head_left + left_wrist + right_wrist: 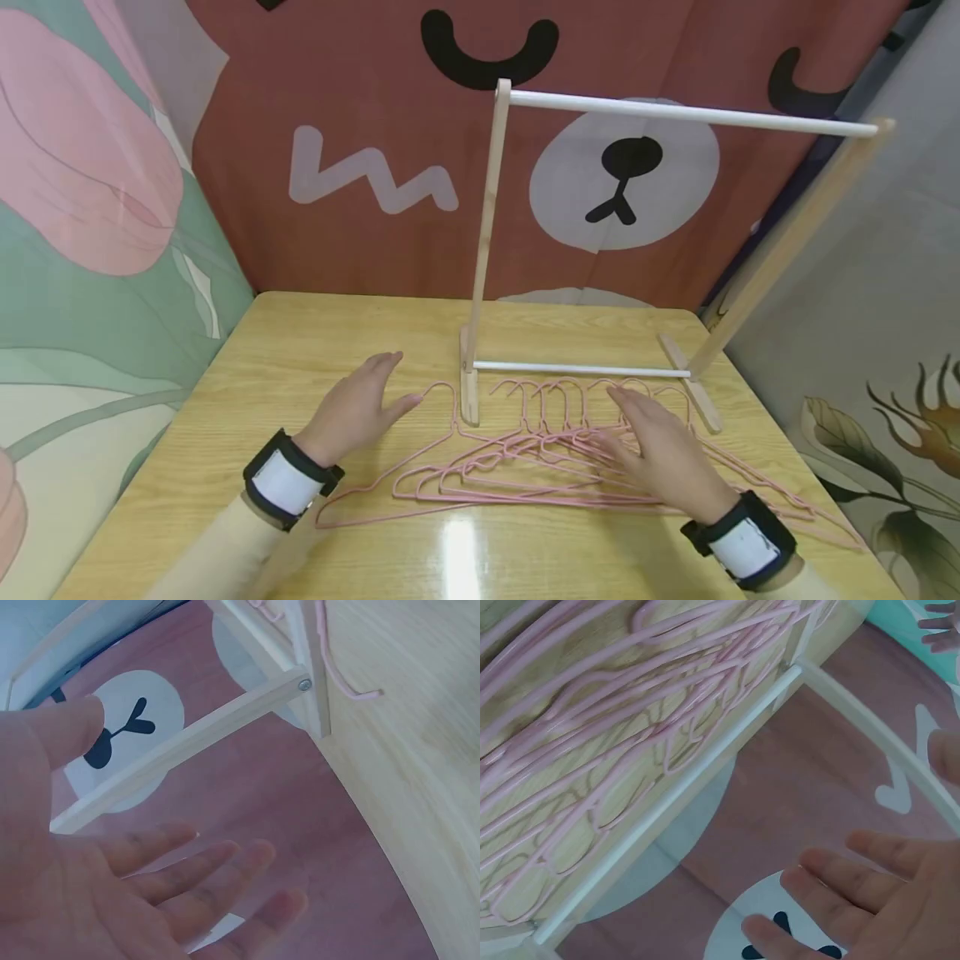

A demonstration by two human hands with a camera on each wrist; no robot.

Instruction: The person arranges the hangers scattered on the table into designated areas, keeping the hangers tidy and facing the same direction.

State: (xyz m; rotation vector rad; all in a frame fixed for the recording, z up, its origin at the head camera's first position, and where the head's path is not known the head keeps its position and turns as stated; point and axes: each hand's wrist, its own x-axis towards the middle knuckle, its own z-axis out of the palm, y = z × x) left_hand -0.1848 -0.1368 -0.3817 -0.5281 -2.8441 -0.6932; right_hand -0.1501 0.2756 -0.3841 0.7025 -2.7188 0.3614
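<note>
Several pink hangers (525, 502) lie overlapped on the wooden table, their hooks pointing toward a rack. My left hand (356, 412) hovers at the left, fingers extended and holding nothing, near the hook of the leftmost hanger. Over the right part of the pile is my right hand (671, 454), its fingers spread and grasping nothing. In the left wrist view the left palm (97, 892) shows bare, and in the right wrist view the right hand (870, 900) is also bare, apart from the hangers (592, 705).
A rack with wooden posts (487, 217), a white top rail (690, 113) and a lower rail (577, 368) stands at the table's back right. Behind the table (315, 333) hangs a brown cloth (360, 258) with a bear print. Patterned cloth (97, 333) covers the left side.
</note>
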